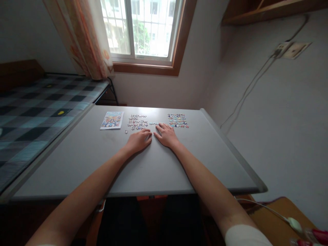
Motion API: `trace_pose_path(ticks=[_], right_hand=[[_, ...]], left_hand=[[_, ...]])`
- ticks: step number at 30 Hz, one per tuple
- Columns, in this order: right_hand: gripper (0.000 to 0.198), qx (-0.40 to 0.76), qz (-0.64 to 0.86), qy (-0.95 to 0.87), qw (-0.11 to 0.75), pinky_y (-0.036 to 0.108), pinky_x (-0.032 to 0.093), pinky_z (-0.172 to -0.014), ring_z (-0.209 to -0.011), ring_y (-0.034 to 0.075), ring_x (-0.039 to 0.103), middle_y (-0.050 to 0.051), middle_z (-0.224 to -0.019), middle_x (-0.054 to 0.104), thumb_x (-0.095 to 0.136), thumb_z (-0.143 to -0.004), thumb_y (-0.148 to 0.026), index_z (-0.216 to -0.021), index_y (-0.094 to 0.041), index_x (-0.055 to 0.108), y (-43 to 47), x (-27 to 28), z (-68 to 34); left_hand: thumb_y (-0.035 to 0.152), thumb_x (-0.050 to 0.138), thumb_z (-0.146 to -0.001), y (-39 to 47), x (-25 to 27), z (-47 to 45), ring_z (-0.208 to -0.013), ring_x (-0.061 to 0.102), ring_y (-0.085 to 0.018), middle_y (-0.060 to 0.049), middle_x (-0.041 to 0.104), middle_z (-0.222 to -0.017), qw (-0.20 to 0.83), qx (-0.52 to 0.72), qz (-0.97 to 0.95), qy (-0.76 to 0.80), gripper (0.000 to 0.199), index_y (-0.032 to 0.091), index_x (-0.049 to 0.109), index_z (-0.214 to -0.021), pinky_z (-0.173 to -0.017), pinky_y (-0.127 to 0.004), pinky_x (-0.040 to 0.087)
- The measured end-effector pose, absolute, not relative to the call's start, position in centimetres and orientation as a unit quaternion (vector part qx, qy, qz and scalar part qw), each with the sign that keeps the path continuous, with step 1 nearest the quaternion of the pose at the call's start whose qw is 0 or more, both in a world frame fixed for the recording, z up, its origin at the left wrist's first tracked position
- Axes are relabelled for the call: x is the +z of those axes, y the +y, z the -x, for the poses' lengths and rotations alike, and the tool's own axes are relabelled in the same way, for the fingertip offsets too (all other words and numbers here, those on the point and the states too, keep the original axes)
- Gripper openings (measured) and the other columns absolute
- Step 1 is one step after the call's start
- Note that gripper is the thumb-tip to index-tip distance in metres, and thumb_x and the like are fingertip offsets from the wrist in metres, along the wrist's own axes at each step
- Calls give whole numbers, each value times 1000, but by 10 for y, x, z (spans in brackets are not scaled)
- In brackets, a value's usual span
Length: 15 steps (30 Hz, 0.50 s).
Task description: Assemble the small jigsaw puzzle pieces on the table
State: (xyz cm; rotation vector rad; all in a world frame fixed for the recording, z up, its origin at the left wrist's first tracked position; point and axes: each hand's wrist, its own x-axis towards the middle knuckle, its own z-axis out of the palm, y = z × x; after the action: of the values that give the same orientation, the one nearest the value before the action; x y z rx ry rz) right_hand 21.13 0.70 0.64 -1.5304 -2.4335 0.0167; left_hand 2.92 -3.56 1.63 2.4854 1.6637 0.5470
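My right hand (166, 135) lies on the grey table with its fingers spread, the fingertips at a short strip of joined jigsaw pieces (153, 123). My left hand (139, 140) rests beside it, fingers loosely bent and thumb apart, with no piece visible in it. Just beyond the left hand are several loose jigsaw pieces (137, 122), spread in rough rows. One single piece (126, 132) sits apart, to the left of that hand. Past the right hand, to its right, lie rows of colourful jigsaw pieces (177, 120). A printed picture sheet (112, 120) lies flat at the far left.
The table (205, 153) has raised edges left and right. A bed with a checked cover (51, 99) stands along the left side. Ahead are a window (151, 30) and a curtain (82, 37). A cable (241, 99) hangs down the right wall from a socket (292, 50).
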Motion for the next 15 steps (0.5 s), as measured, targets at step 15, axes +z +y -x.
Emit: trace_pose_path(ticks=[15], right_hand=[[48,-4,540,-828,153,46,23,-106,-129,27,35,10,-140,43,37,-90,-45,-130,-22,49,35,5,-197]], left_hand=[[40,46,-86,-39,22,-31,-102,61,-19,1,58,-127,58,173,-812,555,35,30,63,-114,-89,-29,47]])
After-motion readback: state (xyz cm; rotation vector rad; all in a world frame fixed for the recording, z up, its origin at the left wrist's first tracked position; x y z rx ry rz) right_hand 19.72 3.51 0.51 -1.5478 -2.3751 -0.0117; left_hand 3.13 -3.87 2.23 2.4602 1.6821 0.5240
